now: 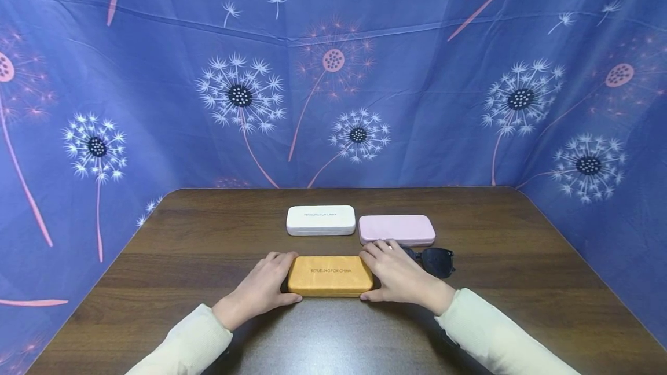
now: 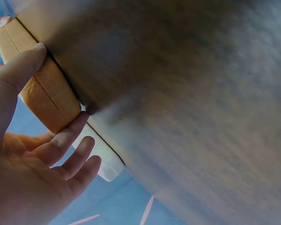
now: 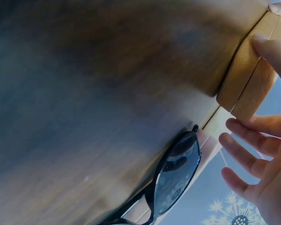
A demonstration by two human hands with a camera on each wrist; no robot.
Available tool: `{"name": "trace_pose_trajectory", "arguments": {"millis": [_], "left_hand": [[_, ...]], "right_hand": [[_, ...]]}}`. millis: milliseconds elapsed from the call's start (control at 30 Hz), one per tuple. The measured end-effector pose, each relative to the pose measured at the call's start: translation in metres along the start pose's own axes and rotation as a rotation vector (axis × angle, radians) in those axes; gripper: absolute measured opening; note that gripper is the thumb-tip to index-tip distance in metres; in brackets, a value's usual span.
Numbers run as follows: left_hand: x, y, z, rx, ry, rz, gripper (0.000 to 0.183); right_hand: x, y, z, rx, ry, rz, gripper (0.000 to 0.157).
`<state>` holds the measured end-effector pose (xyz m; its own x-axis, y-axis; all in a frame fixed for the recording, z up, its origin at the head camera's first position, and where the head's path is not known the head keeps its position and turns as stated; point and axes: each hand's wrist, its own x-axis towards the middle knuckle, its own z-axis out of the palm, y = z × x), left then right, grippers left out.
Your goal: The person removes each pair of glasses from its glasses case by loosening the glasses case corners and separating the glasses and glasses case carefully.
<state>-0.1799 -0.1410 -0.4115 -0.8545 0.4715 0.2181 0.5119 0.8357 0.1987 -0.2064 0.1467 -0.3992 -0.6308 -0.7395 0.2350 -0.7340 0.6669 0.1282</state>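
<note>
A mustard-yellow glasses case [image 1: 330, 278] with dark lettering on its lid lies closed on the table. My left hand [image 1: 264, 283] holds its left end, thumb on the front side and fingers around toward the back. At the opposite end my right hand [image 1: 397, 274] grips it the same way, wearing a ring. In the left wrist view, the seam of the yellow case [image 2: 44, 91] is shut and the other fingers spread past its corner. Black sunglasses [image 1: 438, 262] sit just behind the right hand, which partly hides them; the right wrist view shows a dark lens [image 3: 178, 171].
Behind the yellow case stand a white glasses case [image 1: 320, 221] with lettering and, to its right, a pink glasses case [image 1: 397, 228]. All rest on a brown wooden table [image 1: 208, 224]. A blue cloth [image 1: 417, 103] with dandelion prints hangs around the table's back and sides.
</note>
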Motion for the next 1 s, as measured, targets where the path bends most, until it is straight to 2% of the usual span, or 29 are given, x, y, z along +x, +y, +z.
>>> {"name": "trace_pose_trajectory", "arguments": {"millis": [233,467,767,1000], "left_hand": [[0.001,-0.001,-0.004,0.054,-0.001,0.016,0.076],[-0.001,-0.006,-0.009,0.077,0.006,0.015,0.078],[-0.007,-0.017,-0.017,0.078,-0.012,-0.033,0.077],[-0.013,-0.027,-0.029,0.069,0.001,-0.07,0.076]], "right_hand": [[0.003,-0.001,0.0,-0.04,0.022,-0.001,0.077],[0.007,-0.004,0.001,-0.005,0.039,0.016,0.077],[0.022,-0.014,-0.001,0.033,0.03,0.04,0.078],[0.039,-0.022,0.001,0.038,0.045,0.02,0.076]]}}
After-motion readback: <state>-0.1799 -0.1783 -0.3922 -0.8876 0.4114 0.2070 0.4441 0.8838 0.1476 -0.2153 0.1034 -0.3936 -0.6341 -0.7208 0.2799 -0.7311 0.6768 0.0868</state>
